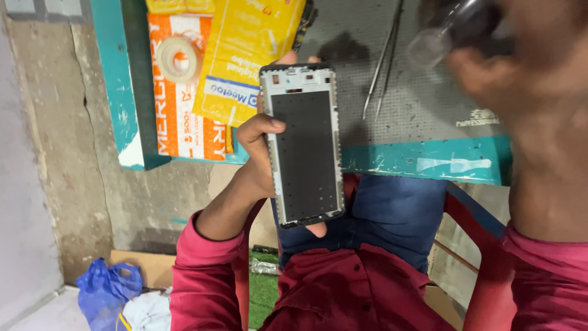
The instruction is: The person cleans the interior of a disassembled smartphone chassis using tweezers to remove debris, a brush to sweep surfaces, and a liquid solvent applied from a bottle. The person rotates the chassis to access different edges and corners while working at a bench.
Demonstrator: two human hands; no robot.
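My left hand [260, 153] holds a phone frame [304, 144] upright in front of me. It has a dark rectangular panel inside a silver rim, and my thumb lies over its left edge. My right hand [490, 73] is raised at the upper right, blurred, gripping a dark object with a clear rounded end [444, 34]; I cannot tell what it is. Both sleeves are dark red.
A teal-edged table [422, 160] with a grey mat [416, 92] carries metal tweezers [383, 61], a yellow packet [248, 55], an orange packet [177, 116] and a tape roll [179, 59]. A red chair [484, 245] is under me. A blue bag [107, 291] lies on the floor.
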